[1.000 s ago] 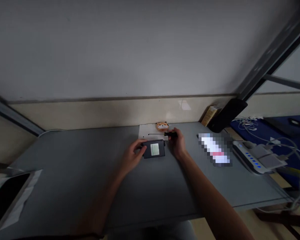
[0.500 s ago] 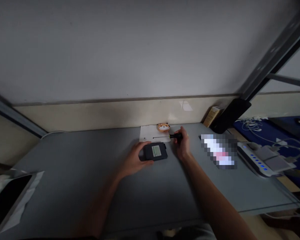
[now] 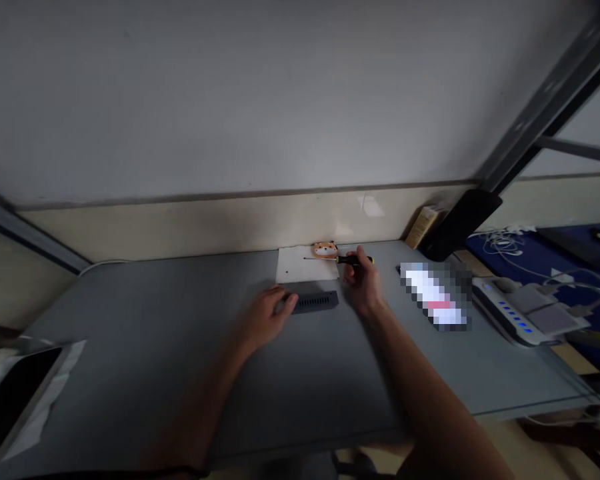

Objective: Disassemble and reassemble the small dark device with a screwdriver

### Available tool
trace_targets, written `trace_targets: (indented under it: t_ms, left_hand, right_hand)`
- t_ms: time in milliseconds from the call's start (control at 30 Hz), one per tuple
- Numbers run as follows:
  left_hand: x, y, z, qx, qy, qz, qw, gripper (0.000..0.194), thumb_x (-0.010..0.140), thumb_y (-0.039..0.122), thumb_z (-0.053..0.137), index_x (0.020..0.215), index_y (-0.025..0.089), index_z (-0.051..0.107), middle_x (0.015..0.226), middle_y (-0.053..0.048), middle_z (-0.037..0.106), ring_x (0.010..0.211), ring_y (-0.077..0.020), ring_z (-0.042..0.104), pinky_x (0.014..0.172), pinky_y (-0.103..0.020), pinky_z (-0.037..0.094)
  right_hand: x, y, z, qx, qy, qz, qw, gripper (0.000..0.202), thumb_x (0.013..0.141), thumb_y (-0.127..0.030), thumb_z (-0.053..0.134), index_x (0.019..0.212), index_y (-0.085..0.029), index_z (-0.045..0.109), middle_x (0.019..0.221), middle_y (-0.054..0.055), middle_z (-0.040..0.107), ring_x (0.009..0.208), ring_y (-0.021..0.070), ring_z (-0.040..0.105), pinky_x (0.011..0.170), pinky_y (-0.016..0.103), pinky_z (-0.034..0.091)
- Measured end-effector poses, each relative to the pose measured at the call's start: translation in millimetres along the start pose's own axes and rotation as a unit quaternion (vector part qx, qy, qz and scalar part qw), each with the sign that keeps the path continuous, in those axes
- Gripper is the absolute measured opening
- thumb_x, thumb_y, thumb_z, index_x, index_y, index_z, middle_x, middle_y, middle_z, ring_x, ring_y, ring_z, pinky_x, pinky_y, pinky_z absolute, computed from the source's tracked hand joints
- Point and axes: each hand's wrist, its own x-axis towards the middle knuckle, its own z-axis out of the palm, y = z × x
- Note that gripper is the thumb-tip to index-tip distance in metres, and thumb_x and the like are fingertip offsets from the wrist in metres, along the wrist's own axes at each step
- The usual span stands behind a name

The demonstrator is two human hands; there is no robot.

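Note:
My left hand point(image 3: 269, 319) grips the left end of a small dark box-shaped device point(image 3: 317, 302), thumb in front and fingers behind. The device is turned so that a narrow side with a row of vent slots faces me. In my right hand point(image 3: 364, 283) is a screwdriver point(image 3: 356, 260) with a black and yellow handle, its thin shaft pointing left. The shaft passes over a white sheet of paper point(image 3: 300, 268), where a tiny dark speck lies. An orange animal-face item point(image 3: 325, 249) sits at the back edge of the paper.
To the right lie a phone with a blurred screen point(image 3: 433, 297) and a power strip point(image 3: 510, 313) with plugs and cables. A black cylinder-like object point(image 3: 463, 223) and a small box point(image 3: 421, 227) lean near the wall. A dark flat item point(image 3: 17, 393) rests on paper at left.
My left hand has tipped the device from its labelled face to its slotted side. My right hand has raised the screwdriver slightly, away from the paper's front edge.

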Motion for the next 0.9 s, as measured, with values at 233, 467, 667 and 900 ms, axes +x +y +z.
trace_targets:
  t_ms: [233,467,667,900]
  left_hand:
    - [-2,-5,4.5,-0.016,0.055,-0.06,0.997,0.045,0.104,0.047,0.033,0.082,0.023,0.063,0.089,-0.006,0.074,0.09,-0.0231,0.07,0.087,-0.035,0.057]
    - [-3,-2,3.2,0.002,0.127,0.011,0.992,0.03,0.104,0.035,0.04,0.107,0.023,0.068,0.101,-0.005,0.076,0.092,-0.0195,0.07,0.086,-0.032,0.057]
    - [-10,6,0.7,0.031,0.148,0.061,0.987,0.022,0.101,0.026,0.044,0.1,0.023,0.066,0.094,-0.004,0.074,0.085,-0.0181,0.068,0.084,-0.031,0.056]
    - [-11,8,0.3,0.028,0.152,0.08,0.985,0.025,0.1,0.022,0.043,0.097,0.023,0.068,0.096,-0.006,0.075,0.088,-0.0191,0.07,0.086,-0.032,0.057]
  right_hand:
    - [-5,6,2,-0.047,-0.025,-0.041,0.998,0.062,0.057,-0.081,0.082,0.063,-0.023,0.061,0.038,-0.011,0.03,0.038,0.0057,0.024,0.041,0.026,0.016]
    - [-11,11,8,-0.1,-0.037,-0.048,0.993,0.065,0.056,-0.085,0.078,0.063,-0.022,0.064,0.043,-0.009,0.037,0.038,0.0055,0.028,0.041,0.027,0.015]
    - [-12,13,12,-0.116,-0.024,-0.044,0.992,0.059,0.059,-0.078,0.08,0.06,-0.022,0.063,0.045,-0.007,0.042,0.039,0.0059,0.029,0.041,0.028,0.016]
    - [-9,15,12,-0.108,-0.015,-0.037,0.993,0.062,0.055,-0.081,0.081,0.061,-0.022,0.063,0.043,-0.008,0.041,0.039,0.0058,0.028,0.043,0.028,0.014]
